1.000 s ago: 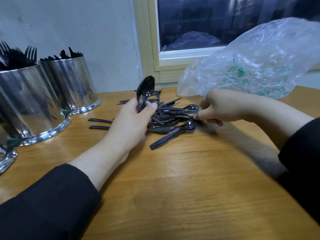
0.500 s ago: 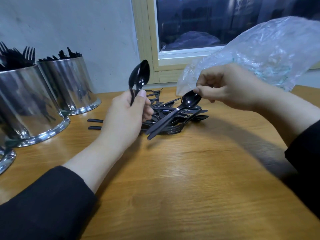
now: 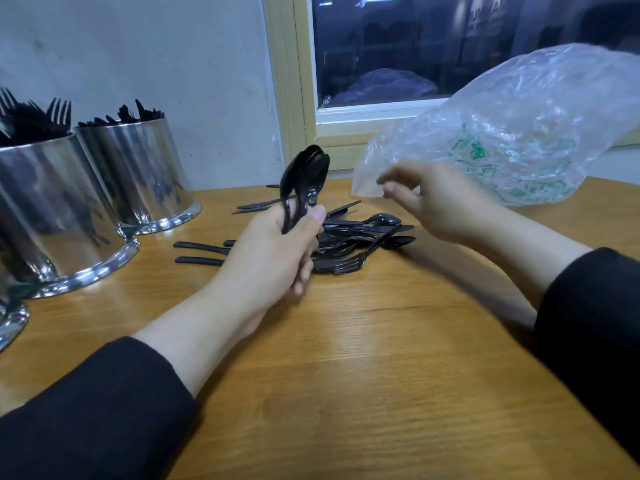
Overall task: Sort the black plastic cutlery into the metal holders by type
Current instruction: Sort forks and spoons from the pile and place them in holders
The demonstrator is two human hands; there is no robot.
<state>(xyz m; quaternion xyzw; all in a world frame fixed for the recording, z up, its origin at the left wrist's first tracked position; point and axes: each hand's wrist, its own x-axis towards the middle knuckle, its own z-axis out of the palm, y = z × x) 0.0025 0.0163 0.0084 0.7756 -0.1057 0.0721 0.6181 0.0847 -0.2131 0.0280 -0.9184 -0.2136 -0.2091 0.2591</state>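
Sorting stage: gathering spoons into a bundle; judged part-way, with loose cutlery left on the bench (image 3: 346, 375).
Left hand (image 3: 266, 258): centre of frame, fingers curled round the handles of a bundle of black spoons (image 3: 304, 181), bowls pointing up, long axis near upright.
Right hand (image 3: 433, 199): centre right, raised above the pile, fingers loosely curled and blurred, holding nothing that shows.
Loose pile (image 3: 356, 237): black cutlery lying flat on the bench between the two hands, just beside the left knuckles and below the right fingertips; handles mostly running left to right across the frame; one fork (image 3: 343, 263) at its near edge.
Stray handles (image 3: 201, 252): two or three lying left of the left hand.
Key relation: pile lies directly under the free right hand, so that hand is likely the nearer for the next pick.
Metal holders (image 3: 138, 174): left edge of frame, well apart from the pile, upright, already bristling with black pieces; forks (image 3: 59, 110) visible in the nearer one.
Plastic bag (image 3: 519, 133): clear, crumpled, upper right, behind the right hand.
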